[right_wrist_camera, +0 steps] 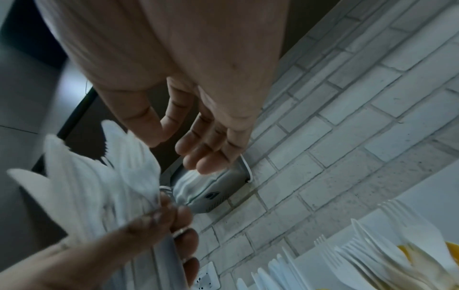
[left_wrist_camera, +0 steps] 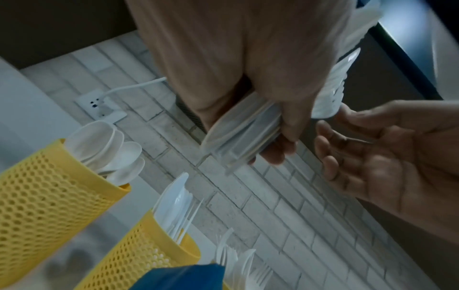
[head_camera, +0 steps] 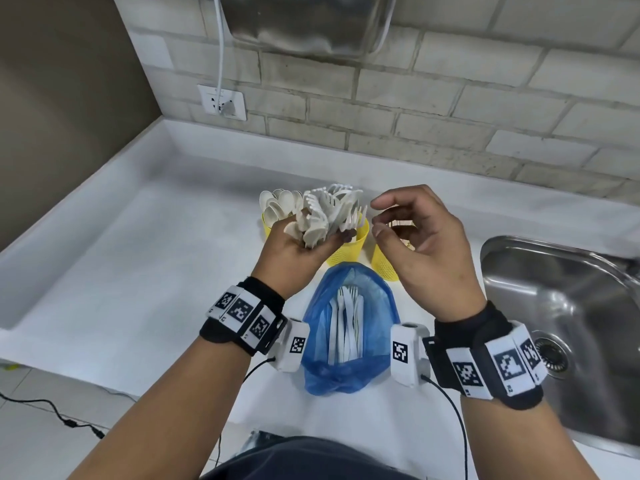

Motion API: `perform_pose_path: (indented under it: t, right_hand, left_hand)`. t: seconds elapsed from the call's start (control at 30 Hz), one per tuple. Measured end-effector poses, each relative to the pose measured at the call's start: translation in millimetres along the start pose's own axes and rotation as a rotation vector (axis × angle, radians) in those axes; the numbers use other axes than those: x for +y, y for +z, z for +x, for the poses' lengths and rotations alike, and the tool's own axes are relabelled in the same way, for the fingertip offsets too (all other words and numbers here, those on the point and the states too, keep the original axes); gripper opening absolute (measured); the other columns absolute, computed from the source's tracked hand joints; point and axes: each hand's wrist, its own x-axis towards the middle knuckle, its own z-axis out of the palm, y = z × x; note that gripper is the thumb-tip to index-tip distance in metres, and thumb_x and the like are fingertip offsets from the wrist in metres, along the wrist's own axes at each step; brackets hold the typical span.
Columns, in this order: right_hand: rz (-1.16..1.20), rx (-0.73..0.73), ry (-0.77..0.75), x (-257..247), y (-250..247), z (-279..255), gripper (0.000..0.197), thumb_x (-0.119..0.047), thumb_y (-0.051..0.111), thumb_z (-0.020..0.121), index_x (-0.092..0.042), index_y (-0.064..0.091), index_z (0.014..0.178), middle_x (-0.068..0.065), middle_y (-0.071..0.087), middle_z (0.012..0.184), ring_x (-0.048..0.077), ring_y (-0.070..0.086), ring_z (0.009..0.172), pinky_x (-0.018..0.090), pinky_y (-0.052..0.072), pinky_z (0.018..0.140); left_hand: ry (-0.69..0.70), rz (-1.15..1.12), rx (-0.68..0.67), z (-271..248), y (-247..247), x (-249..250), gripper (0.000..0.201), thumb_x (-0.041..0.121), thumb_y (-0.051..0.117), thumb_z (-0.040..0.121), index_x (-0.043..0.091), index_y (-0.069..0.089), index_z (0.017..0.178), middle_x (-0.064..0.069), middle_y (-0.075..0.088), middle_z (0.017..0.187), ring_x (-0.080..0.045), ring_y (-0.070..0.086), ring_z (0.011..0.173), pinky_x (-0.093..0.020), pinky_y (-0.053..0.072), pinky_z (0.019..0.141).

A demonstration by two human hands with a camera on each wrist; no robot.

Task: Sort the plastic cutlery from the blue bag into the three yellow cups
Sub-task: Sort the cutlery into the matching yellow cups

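Now the left hand [head_camera: 294,249] is gripping a fanned bundle of cutlery [head_camera: 325,214] above the yellow cups [head_camera: 349,245], its fingers curled round the handles, while the right hand [head_camera: 420,237] is hovering beside it, fingers loosely spread, holding nothing, behind the blue bag [head_camera: 348,367] on the tabletop [head_camera: 138,271].

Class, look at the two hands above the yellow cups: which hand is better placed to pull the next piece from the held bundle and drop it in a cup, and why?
The right hand. It is empty, fingers loosely curled, beside the cutlery bundle and above the yellow cups. The left hand is busy gripping the bundle's handles.
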Motion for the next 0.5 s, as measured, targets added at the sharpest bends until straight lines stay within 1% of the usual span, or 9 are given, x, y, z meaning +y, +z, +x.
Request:
perform_pose_path:
  t: [0.07, 0.13, 0.2, 0.27, 0.33, 0.37, 0.47, 0.5]
  right_hand:
    - [-0.003, 0.041, -0.037, -5, 3, 0, 0.038, 0.012, 0.065, 0.087, -0.022, 0.065, 0.104, 0.007, 0.061, 0.113, 0.016, 0.065, 0.092, 0.031, 0.056, 0.081]
    - [-0.036, 0.073, -0.083, -9, 6, 3, 0.038, 0.01, 0.066, 0.087, -0.024, 0.064, 0.105, 0.007, 0.06, 0.113, 0.017, 0.065, 0.091, 0.029, 0.054, 0.08]
    - [-0.108, 0.085, -0.12, -12, 8, 6, 0.033, 0.006, 0.068, 0.087, -0.021, 0.067, 0.107, 0.005, 0.059, 0.112, 0.018, 0.064, 0.091, 0.028, 0.053, 0.08]
    - [-0.168, 0.086, -0.136, -14, 10, 10, 0.027, 0.001, 0.07, 0.088, -0.018, 0.07, 0.107, 0.005, 0.056, 0.111, 0.018, 0.062, 0.094, 0.028, 0.052, 0.081]
    - [-0.199, 0.086, -0.137, -14, 13, 13, 0.024, -0.003, 0.072, 0.088, -0.018, 0.072, 0.107, 0.005, 0.054, 0.11, 0.016, 0.06, 0.095, 0.027, 0.051, 0.081]
    - [-0.211, 0.088, -0.132, -14, 14, 14, 0.024, -0.005, 0.073, 0.088, -0.019, 0.072, 0.108, 0.004, 0.053, 0.11, 0.015, 0.059, 0.096, 0.027, 0.051, 0.081]
    - [-0.215, 0.101, -0.09, -11, 16, 16, 0.023, -0.009, 0.072, 0.089, -0.023, 0.072, 0.108, 0.001, 0.053, 0.111, 0.015, 0.06, 0.095, 0.027, 0.052, 0.081]
    - [-0.21, 0.107, -0.075, -11, 15, 17, 0.023, -0.01, 0.071, 0.089, -0.024, 0.072, 0.107, 0.001, 0.054, 0.111, 0.015, 0.06, 0.095, 0.027, 0.052, 0.081]
  left_hand:
    - [-0.05, -0.021, -0.086, 0, -4, -1, 0.013, 0.017, 0.079, 0.09, 0.016, 0.076, 0.102, 0.012, 0.078, 0.089, -0.003, 0.073, 0.088, -0.016, 0.051, 0.078]
    - [-0.077, -0.028, -0.156, -2, -8, -1, 0.011, 0.014, 0.078, 0.091, 0.012, 0.076, 0.102, 0.006, 0.079, 0.089, -0.008, 0.074, 0.087, -0.017, 0.052, 0.079]
    - [-0.077, -0.018, -0.184, -1, -10, -1, 0.011, 0.014, 0.077, 0.091, 0.009, 0.076, 0.101, 0.0, 0.079, 0.089, -0.011, 0.075, 0.086, -0.02, 0.053, 0.08]
    - [-0.085, -0.025, -0.205, 0, -13, -1, 0.012, 0.015, 0.076, 0.093, 0.007, 0.075, 0.102, -0.006, 0.079, 0.091, -0.017, 0.075, 0.088, -0.027, 0.056, 0.082]
    - [-0.098, -0.041, -0.224, 2, -15, -2, 0.013, 0.015, 0.074, 0.094, 0.007, 0.074, 0.104, -0.009, 0.078, 0.093, -0.023, 0.075, 0.091, -0.037, 0.059, 0.088]
    - [-0.103, -0.041, -0.233, 2, -16, -1, 0.013, 0.015, 0.074, 0.094, 0.008, 0.074, 0.105, -0.008, 0.078, 0.094, -0.024, 0.075, 0.092, -0.039, 0.059, 0.09]
    - [-0.113, -0.032, -0.252, 2, -16, 0, 0.013, 0.015, 0.074, 0.094, 0.014, 0.074, 0.107, -0.002, 0.079, 0.097, -0.017, 0.075, 0.094, -0.035, 0.059, 0.092]
    - [-0.12, -0.043, -0.254, 2, -16, 0, 0.013, 0.015, 0.073, 0.094, 0.015, 0.074, 0.107, -0.002, 0.079, 0.097, -0.016, 0.076, 0.094, -0.034, 0.059, 0.092]
